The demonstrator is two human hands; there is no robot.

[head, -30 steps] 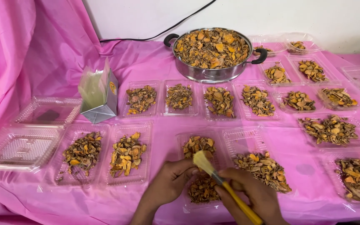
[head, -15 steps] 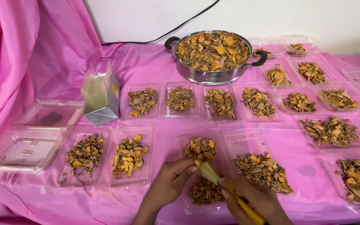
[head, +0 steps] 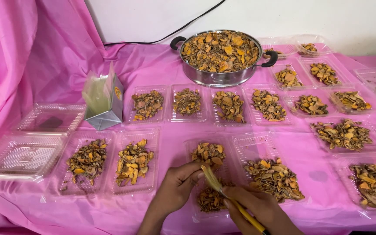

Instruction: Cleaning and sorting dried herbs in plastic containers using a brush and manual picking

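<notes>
your right hand is closed around the yellow handle of a brush, gripping it low while the pale bristles slant up and away to the left, ending just beside the fingertips of your left hand. your left hand is curled, fingers bent and resting on the near edge of a clear plastic tray; whether it pinches anything you cannot tell. that tray lies between and just beyond both hands, holding dried orange-brown slices in two heaps, one past the bristles and one under them, close against your right knuckles. just right of your right hand sits another heap of slices on a second clear tray. left of your left hand, two more filled trays lie side by side. well beyond both hands stands a steel pan piled with the same slices.
</notes>
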